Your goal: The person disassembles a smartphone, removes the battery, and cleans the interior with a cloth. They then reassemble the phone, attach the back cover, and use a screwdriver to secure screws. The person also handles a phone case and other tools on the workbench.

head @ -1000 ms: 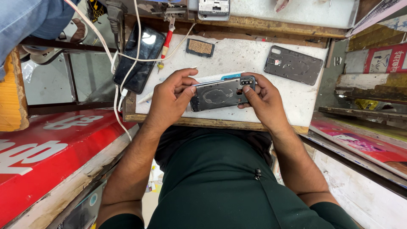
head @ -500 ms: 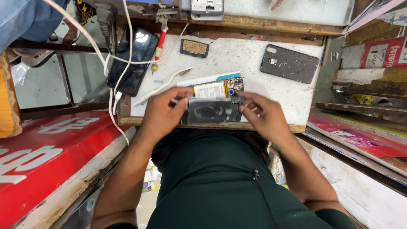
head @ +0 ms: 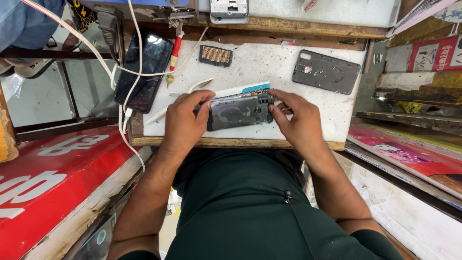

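Opened phone (head: 239, 111) sits between both hands, left hand (head: 185, 118) and right hand (head: 297, 120) pinching its ends above the white worktop (head: 269, 62).

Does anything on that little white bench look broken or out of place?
Yes: the phone held between the left hand and right hand has no back, its insides bare. A separate dark back cover lies apart at the bench's far right.

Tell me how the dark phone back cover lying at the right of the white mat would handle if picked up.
The back cover looks like a thin, empty shell, so probably light and slightly flexible. It lies flat, so it should slide rather than roll or tip. Its smooth surface may be slippery, and the camera cutout corner looks like the likeliest place to crack.
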